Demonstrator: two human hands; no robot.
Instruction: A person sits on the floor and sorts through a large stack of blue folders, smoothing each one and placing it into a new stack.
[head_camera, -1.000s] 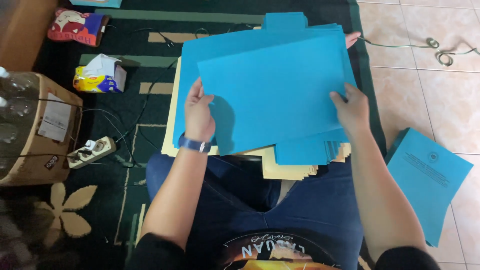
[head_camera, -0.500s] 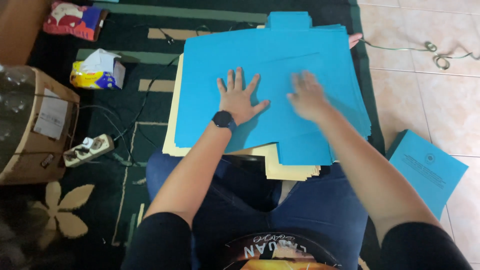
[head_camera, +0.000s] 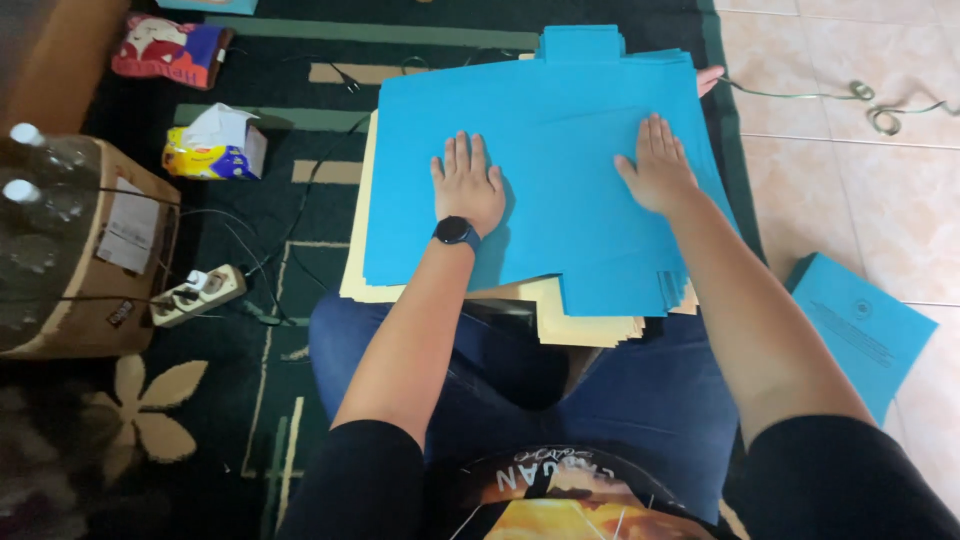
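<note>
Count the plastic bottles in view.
2: both stand at the left edge by the cardboard box, one bottle behind, the other bottle nearer. More may be hidden.

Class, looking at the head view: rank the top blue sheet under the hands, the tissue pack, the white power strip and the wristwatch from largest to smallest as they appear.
1. Top blue sheet, by far the largest.
2. Tissue pack.
3. White power strip, close to the tissue pack in size, so this order is unsure.
4. Wristwatch on the left hand, the smallest.
</note>
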